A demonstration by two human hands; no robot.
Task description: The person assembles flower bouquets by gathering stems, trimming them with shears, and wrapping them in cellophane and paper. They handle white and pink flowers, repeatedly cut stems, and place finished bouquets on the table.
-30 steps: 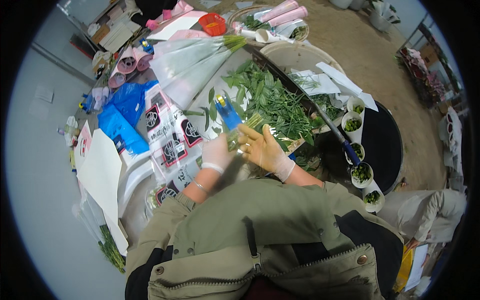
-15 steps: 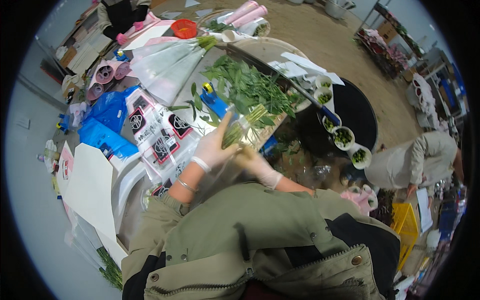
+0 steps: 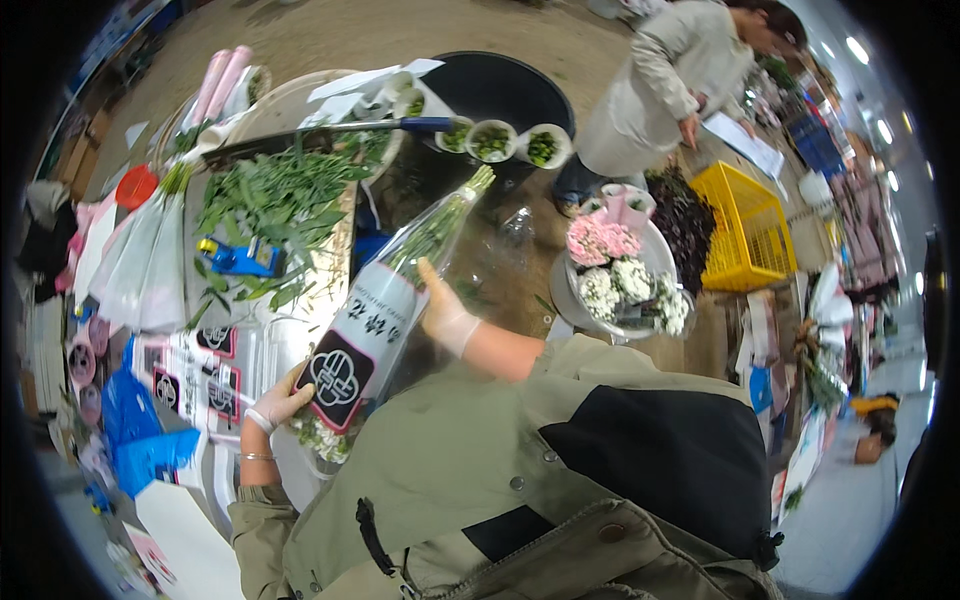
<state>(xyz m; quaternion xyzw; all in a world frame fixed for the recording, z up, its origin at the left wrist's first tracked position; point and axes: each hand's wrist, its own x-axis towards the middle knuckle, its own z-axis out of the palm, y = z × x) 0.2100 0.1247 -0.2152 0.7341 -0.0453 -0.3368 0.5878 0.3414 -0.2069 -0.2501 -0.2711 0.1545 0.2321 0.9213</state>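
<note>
Between my two thin-gloved hands lies a bunch of flowers in a printed plastic sleeve, held tilted with its cut stems up and to the right. White flower heads show at the lower end, close to my jacket. My left hand is closed on the sleeve's edge near the flower heads. My right hand grips the sleeve's right side, below the stems; some of its fingers are hidden behind the bunch. A blue tape dispenser stands on the table left of the bunch.
Cut leaves lie heaped beside a long cutter blade with a blue handle. Beyond is a black tub. On the right are a bucket of pink and white flowers, a yellow crate and another person.
The view has swung to the right. My hands were together at the bunch's stems; now they are apart along the sleeve, and the bunch shows at full length.
</note>
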